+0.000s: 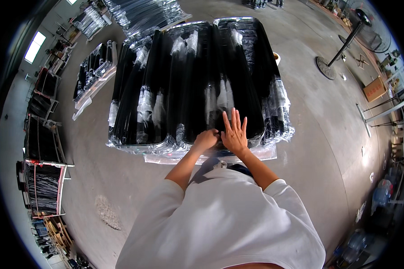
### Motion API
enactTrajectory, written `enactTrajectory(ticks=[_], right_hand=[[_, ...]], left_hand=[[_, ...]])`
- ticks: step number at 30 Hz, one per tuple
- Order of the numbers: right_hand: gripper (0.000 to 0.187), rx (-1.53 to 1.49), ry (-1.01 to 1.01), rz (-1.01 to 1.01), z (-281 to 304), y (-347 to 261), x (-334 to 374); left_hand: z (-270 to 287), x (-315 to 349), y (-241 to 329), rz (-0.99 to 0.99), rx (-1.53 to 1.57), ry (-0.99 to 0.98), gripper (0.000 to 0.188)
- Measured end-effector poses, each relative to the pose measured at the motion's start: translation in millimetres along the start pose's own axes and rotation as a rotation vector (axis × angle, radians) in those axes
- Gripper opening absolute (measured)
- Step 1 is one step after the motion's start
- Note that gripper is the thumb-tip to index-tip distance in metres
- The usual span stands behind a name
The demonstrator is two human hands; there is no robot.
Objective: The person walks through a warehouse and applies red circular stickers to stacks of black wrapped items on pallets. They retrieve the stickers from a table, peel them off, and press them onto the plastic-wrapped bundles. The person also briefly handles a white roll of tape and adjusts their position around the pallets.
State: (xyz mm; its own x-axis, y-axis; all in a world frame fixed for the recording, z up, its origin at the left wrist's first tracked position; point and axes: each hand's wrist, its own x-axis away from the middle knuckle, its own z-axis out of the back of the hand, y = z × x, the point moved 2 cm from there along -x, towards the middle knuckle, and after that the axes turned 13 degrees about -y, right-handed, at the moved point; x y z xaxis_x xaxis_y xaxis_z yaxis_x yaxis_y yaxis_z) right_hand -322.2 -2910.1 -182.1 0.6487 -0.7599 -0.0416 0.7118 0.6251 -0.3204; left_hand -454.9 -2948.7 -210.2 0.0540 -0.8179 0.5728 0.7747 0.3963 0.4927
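Observation:
In front of me is a stack of black rounded frames (188, 94), wrapped in clear plastic film (280, 96) with white wrapping bunched around some of the bars. My right hand (234, 134) lies flat on its near edge, right of the middle, fingers outstretched and holding nothing. Just to its left, my left hand (206, 140) is closed at the same edge, fingers curled; whatever it grips is hidden. Clear film sticks out under the stack's near side.
Behind the stack stands a taller pile of wrapped pieces (143, 15). A lower wrapped bundle (94, 71) lies on the floor to the left. Racks of black parts (45, 139) line the left wall. A floor fan (362, 19) on a round base stands at the far right.

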Motion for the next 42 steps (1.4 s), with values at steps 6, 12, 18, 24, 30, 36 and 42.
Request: enactTrajectory(ticks=[6, 12, 18, 24, 30, 36, 42], right_hand=[[0.024, 0.003, -0.311, -0.020, -20, 11, -7], [0.022, -0.056, -0.101, 0.040, -23, 16, -5], [0.070, -0.036, -0.143, -0.030, -12, 6, -2], [0.037, 0.015, -0.339, 0.059, -8, 3, -1], [0.024, 0.067, -0.396, 0.033, 3, 1, 0], [0.053, -0.096, -0.200, -0.048, -28, 15, -6], [0.065, -0.091, 0.212, -0.010, -17, 8, 8]], left_hand=[[-13, -10, -15, -0.211, -0.060, 0.322, 0.064], [-6, -12, -8, -0.065, -0.055, 0.061, 0.056], [-6, -8, -12, -0.049, -0.067, -0.004, 0.044], [-11, -19, -21, -0.131, -0.062, 0.029, 0.045], [-1, -10, -10, -0.372, -0.105, 0.292, 0.064], [-8, -24, -14, -0.190, 0.035, 0.083, 0.047], [-7, -20, -7, -0.240, 0.046, 0.008, 0.032]])
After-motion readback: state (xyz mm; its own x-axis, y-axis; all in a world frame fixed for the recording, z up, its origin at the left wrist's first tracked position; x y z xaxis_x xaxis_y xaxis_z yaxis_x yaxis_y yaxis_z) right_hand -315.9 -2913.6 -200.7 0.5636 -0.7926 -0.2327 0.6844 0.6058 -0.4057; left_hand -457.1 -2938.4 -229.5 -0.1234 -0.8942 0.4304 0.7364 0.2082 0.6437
